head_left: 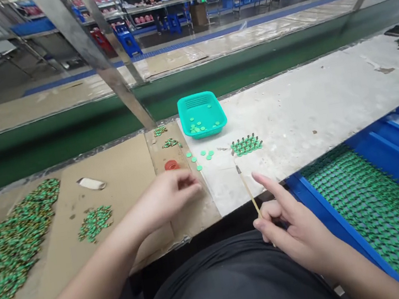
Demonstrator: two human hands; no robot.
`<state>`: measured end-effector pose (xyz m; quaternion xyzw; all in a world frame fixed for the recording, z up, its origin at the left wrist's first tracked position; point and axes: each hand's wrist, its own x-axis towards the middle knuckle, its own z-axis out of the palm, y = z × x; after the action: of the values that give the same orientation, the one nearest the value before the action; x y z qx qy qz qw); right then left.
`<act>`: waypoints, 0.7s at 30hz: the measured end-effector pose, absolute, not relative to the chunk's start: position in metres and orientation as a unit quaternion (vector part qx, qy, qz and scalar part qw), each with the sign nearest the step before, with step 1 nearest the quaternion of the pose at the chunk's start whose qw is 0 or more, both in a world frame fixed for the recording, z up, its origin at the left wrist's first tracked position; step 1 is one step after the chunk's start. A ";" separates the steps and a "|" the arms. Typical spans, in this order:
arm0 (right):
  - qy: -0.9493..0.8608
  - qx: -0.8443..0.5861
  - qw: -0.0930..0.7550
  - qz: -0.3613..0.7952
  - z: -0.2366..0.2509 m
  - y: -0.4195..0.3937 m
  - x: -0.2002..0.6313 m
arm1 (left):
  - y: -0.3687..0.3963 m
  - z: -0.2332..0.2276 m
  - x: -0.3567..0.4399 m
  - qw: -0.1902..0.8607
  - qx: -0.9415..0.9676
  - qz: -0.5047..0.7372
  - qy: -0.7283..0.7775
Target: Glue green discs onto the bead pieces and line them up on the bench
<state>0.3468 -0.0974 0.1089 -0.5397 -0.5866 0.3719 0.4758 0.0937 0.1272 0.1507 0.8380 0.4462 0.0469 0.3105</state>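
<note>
The right hand (295, 230) sits nearest, fingers closed round a thin wooden brush (248, 189) held like a pen, index finger lifted, so its dark tip points at twelve o'clock toward the work. The left hand (169, 195), at nine o'clock from the brush, has its fingertips pinched together, probably on something small; what it is cannot be made out. Just past it lies a red lid (171, 165), with loose green discs (200, 157) scattered at its three o'clock. Small green pieces (246, 144) stand upright in neat rows beyond the brush tip, likely kept apart as handled. Farther off, at twelve o'clock, a turquoise basket (214, 101) holds more discs.
</note>
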 end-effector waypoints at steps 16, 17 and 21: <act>-0.672 -0.519 0.486 0.206 0.136 0.015 0.301 | 0.051 0.079 0.002 0.031 0.915 0.280 0.288; -0.683 -0.517 0.477 0.198 0.134 0.019 0.299 | 0.050 0.078 0.001 0.012 0.920 0.278 0.277; -0.735 -0.509 0.403 0.196 0.128 0.026 0.295 | 0.048 0.075 0.001 0.013 0.922 0.264 0.283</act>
<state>0.2947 0.0258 0.1281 -0.5090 -0.7349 0.1959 0.4031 0.0011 0.0481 0.0753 0.9217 0.2835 0.2644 0.0134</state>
